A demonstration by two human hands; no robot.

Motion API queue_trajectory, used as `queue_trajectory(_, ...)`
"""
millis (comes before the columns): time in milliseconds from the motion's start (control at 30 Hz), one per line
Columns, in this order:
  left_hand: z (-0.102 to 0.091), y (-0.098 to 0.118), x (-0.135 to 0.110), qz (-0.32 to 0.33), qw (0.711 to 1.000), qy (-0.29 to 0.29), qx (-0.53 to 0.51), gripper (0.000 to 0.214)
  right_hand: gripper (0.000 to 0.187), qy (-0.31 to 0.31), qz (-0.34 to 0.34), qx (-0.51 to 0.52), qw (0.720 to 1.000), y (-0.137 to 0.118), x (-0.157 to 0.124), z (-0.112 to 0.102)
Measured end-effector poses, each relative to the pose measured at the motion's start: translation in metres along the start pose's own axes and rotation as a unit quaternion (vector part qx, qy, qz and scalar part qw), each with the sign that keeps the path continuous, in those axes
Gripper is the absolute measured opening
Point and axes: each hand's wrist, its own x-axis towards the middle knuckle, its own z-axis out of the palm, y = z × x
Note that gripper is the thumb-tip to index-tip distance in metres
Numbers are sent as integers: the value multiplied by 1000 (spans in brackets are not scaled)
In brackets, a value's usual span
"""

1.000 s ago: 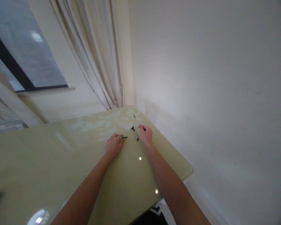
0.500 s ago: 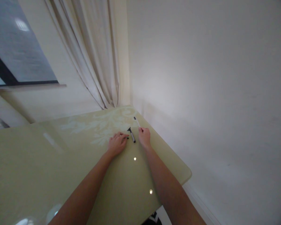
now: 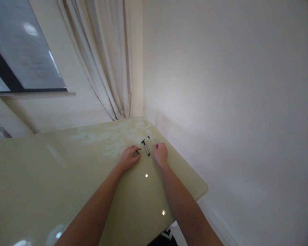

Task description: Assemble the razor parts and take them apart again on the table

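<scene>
My right hand [image 3: 161, 153] is closed around a toothbrush [image 3: 152, 140]. Its pale handle slants up and left out of the fist, and the dark head points away from me. Between my two hands lies a razor [image 3: 146, 148] with a black head and a grey-and-black handle, touched by neither. My left hand [image 3: 129, 157] rests on the table left of the razor. Thumb and index finger curl about a small black object [image 3: 137, 152], mostly hidden by the fingers, so its kind does not show.
The pale green glossy table [image 3: 74, 177] carries a light floral pattern near its far corner. A white wall [image 3: 233, 102] runs along the right edge. Cream curtains [image 3: 110, 61] and a dark-framed window [image 3: 41, 89] stand behind.
My right hand has drawn the toothbrush slightly towards me and turned it, tilting the head further left. My left fingers have curled from a flatter pose around the small black object.
</scene>
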Motion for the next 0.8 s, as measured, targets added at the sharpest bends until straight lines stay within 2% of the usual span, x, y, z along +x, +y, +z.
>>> queue_trajectory(200,2,2,0,-47,998,6,31,40,29,4,-4,-56,998,2,0,-1)
queue_trajectory(333,3,1,0,-68,997,2,40,41,27,14,-6,-62,998,4,2,1)
queue_trajectory(533,4,-4,2,-110,993,13,47,42,22,-8,-7,-64,998,5,5,3)
queue_trajectory(800,4,-2,1,-122,991,7,60,41,20,-20,-2,-61,998,5,8,4)
